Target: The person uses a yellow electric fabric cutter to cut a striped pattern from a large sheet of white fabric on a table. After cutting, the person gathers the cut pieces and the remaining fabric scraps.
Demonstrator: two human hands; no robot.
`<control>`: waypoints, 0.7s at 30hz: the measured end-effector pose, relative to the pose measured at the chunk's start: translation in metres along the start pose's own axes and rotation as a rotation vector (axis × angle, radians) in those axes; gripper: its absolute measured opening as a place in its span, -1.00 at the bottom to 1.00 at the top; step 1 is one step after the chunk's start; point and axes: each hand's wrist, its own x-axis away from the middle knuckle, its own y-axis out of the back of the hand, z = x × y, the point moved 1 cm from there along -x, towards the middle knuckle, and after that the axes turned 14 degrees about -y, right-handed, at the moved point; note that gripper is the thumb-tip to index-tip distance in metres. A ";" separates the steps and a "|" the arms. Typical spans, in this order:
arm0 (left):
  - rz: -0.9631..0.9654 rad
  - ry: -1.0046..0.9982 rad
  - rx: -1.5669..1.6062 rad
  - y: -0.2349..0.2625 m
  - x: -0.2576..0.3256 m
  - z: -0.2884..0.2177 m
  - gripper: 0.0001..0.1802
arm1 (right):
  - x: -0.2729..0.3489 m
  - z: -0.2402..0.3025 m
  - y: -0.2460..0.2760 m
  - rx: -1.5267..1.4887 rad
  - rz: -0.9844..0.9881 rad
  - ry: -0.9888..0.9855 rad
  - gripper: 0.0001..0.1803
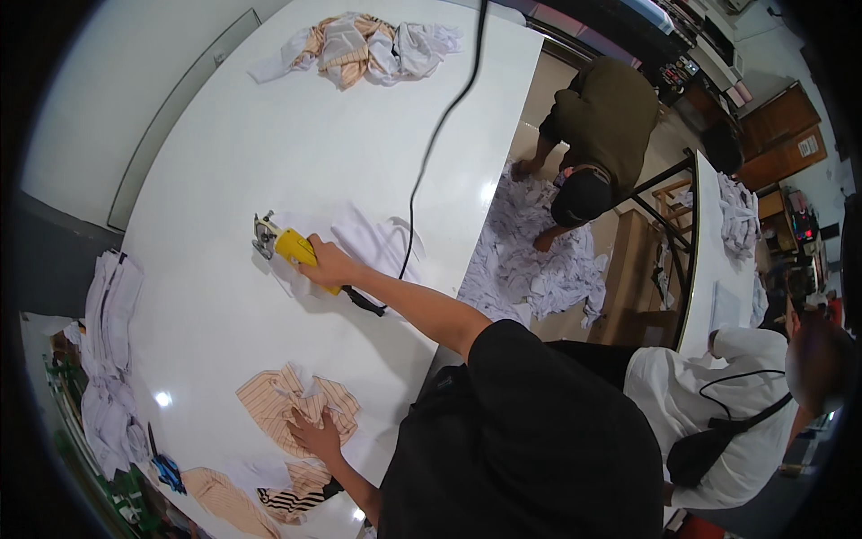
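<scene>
My right hand grips a yellow electric fabric cutter by its body. The metal cutting head sits at the edge of a white cloth piece on the white table. A black cord runs from the cutter's area up past the top of the view. My left hand lies with spread fingers on an orange-and-white striped cloth, crumpled on the table. Just below it are a black-and-white striped piece and another orange striped piece.
Blue-handled scissors lie at the table's lower left edge, near stacked white cloth. A mixed cloth heap is at the top. Beyond the table, one person bends over a white cloth pile; another in white stands at right.
</scene>
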 end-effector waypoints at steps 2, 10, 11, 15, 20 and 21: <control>-0.017 -0.046 0.004 0.004 0.001 -0.003 -0.10 | 0.000 -0.005 0.002 0.002 -0.004 -0.020 -0.26; -0.218 -0.172 0.210 -0.006 -0.002 0.033 -0.39 | 0.006 0.004 0.004 0.165 -0.083 -0.087 -0.20; -0.267 -0.193 0.248 -0.003 0.005 0.030 -0.40 | 0.007 0.005 0.012 0.213 -0.056 -0.053 -0.08; -0.231 -0.021 0.590 0.066 0.024 -0.041 -0.44 | 0.023 0.036 0.029 0.187 0.112 -0.128 0.09; -0.300 0.025 1.365 0.142 0.064 -0.087 -0.55 | -0.008 -0.015 0.038 0.193 -0.123 0.152 -0.29; -0.295 0.009 1.380 0.156 0.070 -0.093 -0.56 | -0.012 -0.019 0.050 0.152 -0.081 0.110 -0.31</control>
